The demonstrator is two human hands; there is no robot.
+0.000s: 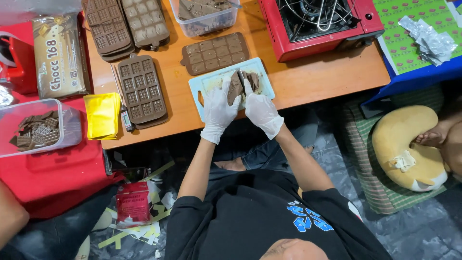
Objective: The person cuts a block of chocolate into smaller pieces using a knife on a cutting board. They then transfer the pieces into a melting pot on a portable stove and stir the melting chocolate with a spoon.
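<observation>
Sitting at the top of the view is the big wooden desk (298, 79), and it is carrying a red camping stove (317, 24) at its far edge. A red cloth (53, 173) is lying to the left, with a clear tub of chocolate pieces (33, 127) and a long wrapped chocolate block (60, 55) resting on it. Brown chocolate moulds (142, 89) are lying flat on the desk, just beside a yellow packet (102, 115). A pale blue cutting board (211, 84) is sitting near the front edge of the desk. A slab of chocolate (235, 89) is lying on that board. The left hand (219, 113), in a white glove, is pressing on the slab, with its fingers together and bent over it. The right hand (261, 111), also gloved, is gripping a knife (241, 78), with its fingers clamped on the handle. The blade is standing on the chocolate, between the two hands.
</observation>
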